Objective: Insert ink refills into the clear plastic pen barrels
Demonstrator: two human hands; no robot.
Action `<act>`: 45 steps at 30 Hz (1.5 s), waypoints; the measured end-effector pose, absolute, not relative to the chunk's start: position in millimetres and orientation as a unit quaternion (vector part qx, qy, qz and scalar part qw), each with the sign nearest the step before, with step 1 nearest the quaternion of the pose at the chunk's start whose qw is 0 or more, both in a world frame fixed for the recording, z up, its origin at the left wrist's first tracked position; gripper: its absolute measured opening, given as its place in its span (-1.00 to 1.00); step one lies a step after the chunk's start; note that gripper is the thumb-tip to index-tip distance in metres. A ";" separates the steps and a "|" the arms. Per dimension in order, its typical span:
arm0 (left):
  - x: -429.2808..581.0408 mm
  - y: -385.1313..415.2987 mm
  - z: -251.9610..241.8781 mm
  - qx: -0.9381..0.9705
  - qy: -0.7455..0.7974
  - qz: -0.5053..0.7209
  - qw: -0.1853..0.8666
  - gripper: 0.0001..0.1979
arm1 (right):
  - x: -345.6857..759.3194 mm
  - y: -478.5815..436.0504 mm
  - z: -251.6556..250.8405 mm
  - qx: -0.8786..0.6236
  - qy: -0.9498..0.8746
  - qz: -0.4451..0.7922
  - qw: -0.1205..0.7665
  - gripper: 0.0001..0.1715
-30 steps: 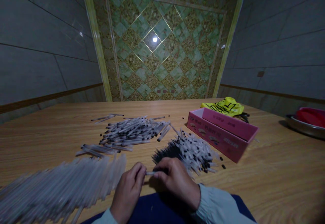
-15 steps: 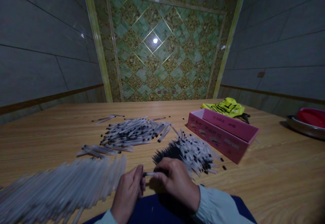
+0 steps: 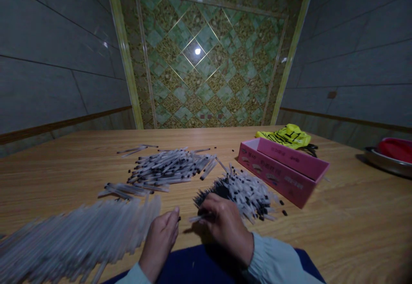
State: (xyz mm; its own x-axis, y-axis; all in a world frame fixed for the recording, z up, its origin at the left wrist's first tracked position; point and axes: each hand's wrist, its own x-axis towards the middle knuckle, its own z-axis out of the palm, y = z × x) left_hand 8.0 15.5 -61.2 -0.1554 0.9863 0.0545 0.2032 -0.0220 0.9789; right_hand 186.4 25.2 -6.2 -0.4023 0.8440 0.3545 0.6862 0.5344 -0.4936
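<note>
At the near edge of the bench [image 3: 357, 206], over a dark blue cloth [image 3: 193, 269], two hands work slightly apart. The left hand [image 3: 161, 236] is curled, with a small dark piece [image 3: 179, 218] showing at its fingertips. The right hand [image 3: 225, 224] pinches a short clear tube [image 3: 195, 218], which points toward the left hand; its far end is hidden by the fingers. To the left, a broad spread of long clear tubes [image 3: 80, 236] lies side by side. Just beyond the right hand sit a heap of thin black pieces [image 3: 217, 189] and, touching it, a pile of whitish caps [image 3: 249, 189] mixed with black bits. Farther back, left of centre, black-ended tubes [image 3: 170, 166] lie heaped. A pink box [image 3: 280, 172], open at the top, stands at right, with a yellow bag [image 3: 289, 135] behind it.
</note>
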 end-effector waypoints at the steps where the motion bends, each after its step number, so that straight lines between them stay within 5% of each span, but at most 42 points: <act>1: 7.5 17.0 -61.6 0.490 0.569 0.500 0.430 -0.55 | 186.9 26.3 -6.2 -0.471 -0.823 0.131 0.290 -0.90; 10: 7.0 14.4 -56.2 0.515 0.571 0.484 0.417 -0.52 | 191.9 40.2 -14.0 -0.520 -0.786 0.206 0.265 -0.85; 14: 7.9 14.3 -58.7 0.530 0.571 0.470 0.415 -0.53 | 201.0 42.4 2.4 -0.517 -0.823 0.107 0.213 -0.81; 22: 12.0 10.0 -52.7 0.554 0.581 0.458 0.382 -0.54 | 203.5 70.2 55.6 -0.466 -0.873 -0.140 -0.034 -0.78; 31: 12.3 12.1 -56.9 0.558 0.569 0.467 0.383 -0.57 | 174.5 86.3 83.7 -0.309 -0.915 -0.238 -0.107 -0.81; 45: 14.0 13.3 -60.7 0.577 0.561 0.474 0.358 -0.59 | 204.2 96.4 110.7 -0.268 -0.920 -0.246 -0.146 -0.79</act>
